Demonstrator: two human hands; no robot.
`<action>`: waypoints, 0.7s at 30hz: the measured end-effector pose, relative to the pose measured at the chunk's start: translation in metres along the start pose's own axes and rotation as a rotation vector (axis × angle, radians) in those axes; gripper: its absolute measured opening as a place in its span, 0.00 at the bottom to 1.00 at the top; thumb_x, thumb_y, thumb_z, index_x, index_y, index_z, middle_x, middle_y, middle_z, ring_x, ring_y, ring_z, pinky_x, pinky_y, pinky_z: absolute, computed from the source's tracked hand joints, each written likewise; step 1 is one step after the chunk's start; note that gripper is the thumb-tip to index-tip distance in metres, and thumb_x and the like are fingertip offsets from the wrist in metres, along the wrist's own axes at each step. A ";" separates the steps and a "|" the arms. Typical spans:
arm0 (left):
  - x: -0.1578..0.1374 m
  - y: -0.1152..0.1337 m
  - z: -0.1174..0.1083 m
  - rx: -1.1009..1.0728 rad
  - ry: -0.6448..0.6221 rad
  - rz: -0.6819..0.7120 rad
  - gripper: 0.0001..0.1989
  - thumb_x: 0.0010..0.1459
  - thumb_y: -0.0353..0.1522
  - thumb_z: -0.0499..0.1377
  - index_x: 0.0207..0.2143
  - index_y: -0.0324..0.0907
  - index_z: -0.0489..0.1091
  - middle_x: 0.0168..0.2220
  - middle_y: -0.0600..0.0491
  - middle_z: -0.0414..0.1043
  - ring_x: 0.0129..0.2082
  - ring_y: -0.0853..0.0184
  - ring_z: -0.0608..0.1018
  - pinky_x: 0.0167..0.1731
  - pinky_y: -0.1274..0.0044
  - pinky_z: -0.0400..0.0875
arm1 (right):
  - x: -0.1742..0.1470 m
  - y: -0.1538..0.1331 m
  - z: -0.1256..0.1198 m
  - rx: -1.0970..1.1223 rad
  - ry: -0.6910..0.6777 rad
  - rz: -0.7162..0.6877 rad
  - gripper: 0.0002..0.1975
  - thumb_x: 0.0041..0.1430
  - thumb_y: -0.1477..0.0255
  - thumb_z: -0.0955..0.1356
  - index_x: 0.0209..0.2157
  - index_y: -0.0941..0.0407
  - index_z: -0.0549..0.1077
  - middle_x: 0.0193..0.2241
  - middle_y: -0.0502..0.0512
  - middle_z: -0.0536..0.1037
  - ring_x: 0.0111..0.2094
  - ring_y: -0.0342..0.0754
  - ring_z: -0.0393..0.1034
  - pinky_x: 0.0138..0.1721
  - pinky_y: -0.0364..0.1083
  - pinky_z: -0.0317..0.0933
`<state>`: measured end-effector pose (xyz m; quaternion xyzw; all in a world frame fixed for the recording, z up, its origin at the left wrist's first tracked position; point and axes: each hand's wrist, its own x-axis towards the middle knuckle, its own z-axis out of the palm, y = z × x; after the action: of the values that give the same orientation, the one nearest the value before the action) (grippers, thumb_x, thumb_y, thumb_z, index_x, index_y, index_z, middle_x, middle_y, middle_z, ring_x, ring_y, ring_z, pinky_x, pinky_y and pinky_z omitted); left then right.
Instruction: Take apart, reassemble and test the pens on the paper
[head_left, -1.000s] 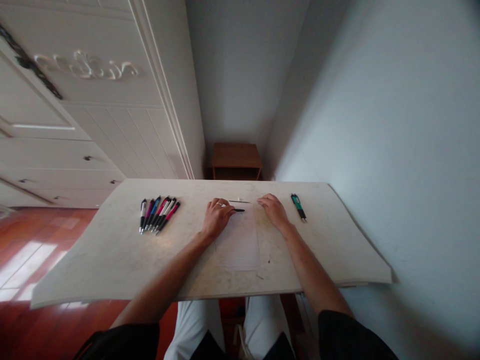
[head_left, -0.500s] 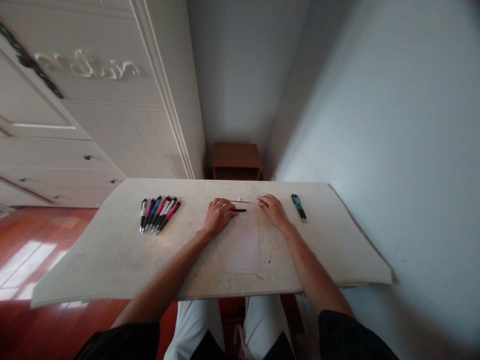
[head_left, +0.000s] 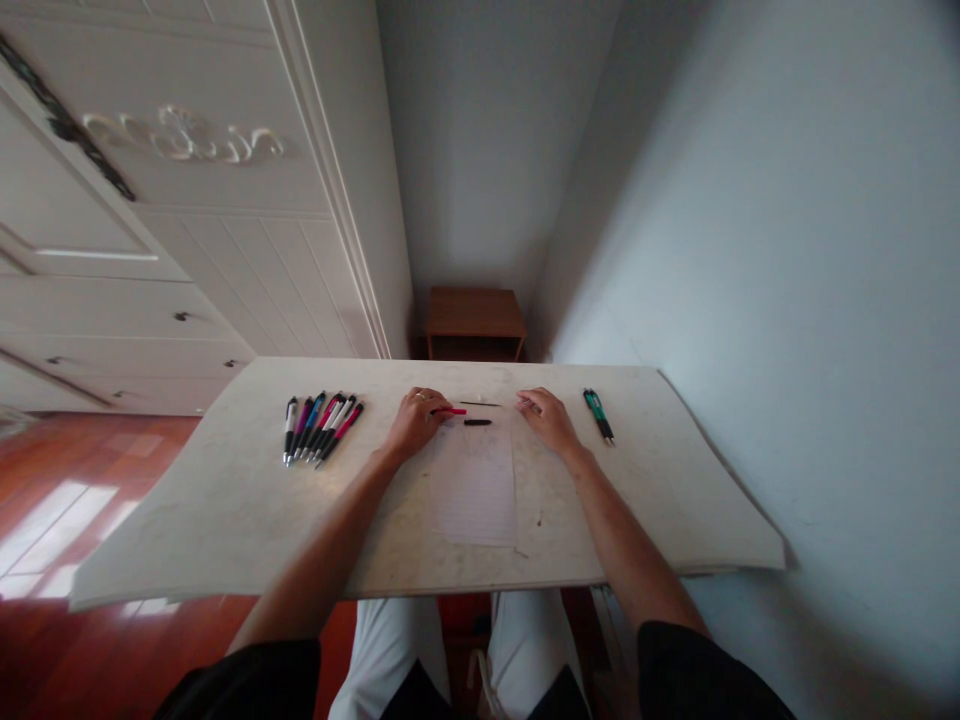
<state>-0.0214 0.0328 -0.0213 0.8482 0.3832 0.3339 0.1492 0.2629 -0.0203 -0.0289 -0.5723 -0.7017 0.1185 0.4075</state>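
My left hand [head_left: 417, 422] is closed on a red pen barrel [head_left: 454, 411], which points to the right over the top of a lined sheet of paper [head_left: 475, 495]. Just below and right of the barrel lies a short black pen grip [head_left: 478, 422]. A thin dark pen refill [head_left: 480, 404] rests on the table above it. To the right, my right hand [head_left: 547, 418] has its fingertips pinched together beside the sheet; whatever they hold is too small to make out.
Several pens [head_left: 321, 428] in different colours lie side by side on the left of the white table [head_left: 660, 500]. Green pens [head_left: 598, 415] lie on the right. Beyond the far edge stands a low brown wooden cabinet [head_left: 477, 312]; a wall [head_left: 825, 300] borders the right.
My left hand has moved left and slightly up, away from the black pen grip, which now lies in full view apart from the red barrel. My right hand has stayed nearly in place.
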 end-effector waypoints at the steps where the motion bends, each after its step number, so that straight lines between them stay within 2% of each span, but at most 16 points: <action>1: 0.001 0.001 -0.001 -0.024 0.020 0.006 0.06 0.59 0.34 0.60 0.35 0.43 0.77 0.37 0.49 0.77 0.41 0.61 0.73 0.46 0.68 0.66 | 0.000 -0.002 -0.001 -0.003 0.021 -0.007 0.11 0.61 0.69 0.65 0.42 0.56 0.76 0.38 0.59 0.77 0.38 0.50 0.72 0.43 0.51 0.67; 6: 0.002 0.003 -0.003 -0.056 0.069 0.023 0.05 0.60 0.33 0.59 0.35 0.42 0.75 0.35 0.50 0.76 0.39 0.62 0.73 0.44 0.69 0.67 | 0.002 -0.010 -0.003 0.004 0.109 -0.024 0.12 0.63 0.67 0.63 0.41 0.55 0.76 0.36 0.58 0.76 0.38 0.50 0.71 0.42 0.51 0.67; 9: 0.000 0.001 -0.003 0.005 0.054 0.041 0.04 0.60 0.31 0.59 0.35 0.43 0.75 0.35 0.50 0.76 0.39 0.61 0.73 0.43 0.69 0.67 | 0.002 -0.012 -0.001 -0.027 0.130 -0.065 0.12 0.64 0.67 0.63 0.42 0.54 0.76 0.37 0.58 0.76 0.41 0.51 0.70 0.46 0.52 0.66; 15: 0.000 -0.001 -0.004 0.058 0.010 0.038 0.05 0.60 0.30 0.59 0.35 0.43 0.76 0.34 0.50 0.77 0.38 0.61 0.73 0.42 0.69 0.67 | -0.002 -0.018 0.009 -0.244 0.016 -0.166 0.13 0.63 0.69 0.65 0.46 0.53 0.76 0.48 0.61 0.71 0.52 0.55 0.64 0.53 0.56 0.60; 21: 0.001 0.003 -0.016 0.179 0.125 0.078 0.07 0.61 0.31 0.58 0.36 0.45 0.77 0.39 0.50 0.77 0.43 0.60 0.71 0.44 0.67 0.63 | -0.002 -0.022 0.017 -0.296 -0.004 -0.156 0.12 0.62 0.71 0.65 0.45 0.54 0.77 0.50 0.63 0.70 0.53 0.56 0.63 0.53 0.57 0.58</action>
<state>-0.0298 0.0309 -0.0078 0.8500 0.3866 0.3561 0.0357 0.2350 -0.0243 -0.0270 -0.5697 -0.7545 -0.0172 0.3254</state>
